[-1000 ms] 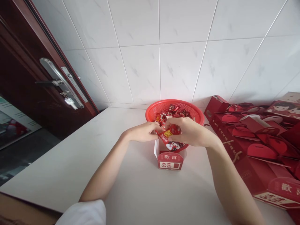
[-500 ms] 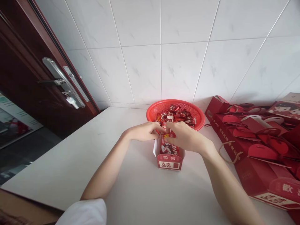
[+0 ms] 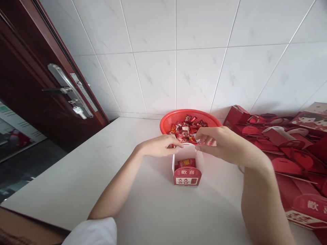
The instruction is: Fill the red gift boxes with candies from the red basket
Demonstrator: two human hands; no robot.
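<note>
A small red-and-white gift box [image 3: 186, 181] stands upright on the table with its top open and its back flap raised. Inside lies a wrapped candy [image 3: 187, 163] in red with yellow lettering. My left hand [image 3: 159, 145] is at the back left corner, thumb and forefinger closed on the flap's edge. On the other side, my right hand [image 3: 217, 141] has its thumb by the flap's right edge, with the other fingers bent and apart from it. Behind both hands, a red plastic basket [image 3: 168, 119] holds several wrapped candies [image 3: 185, 128], partly hidden.
Many red gift boxes [image 3: 293, 165] crowd the right side of the white table [image 3: 84, 170]. White wall tiles [image 3: 153, 78] rise behind it. At the left is a dark red door [image 3: 30, 58] with a metal handle and keys.
The large red candy packet at the box's top has dropped inside or out of sight. My right hand has moved right, off the packet. The box has shifted slightly right, its back flap now showing.
</note>
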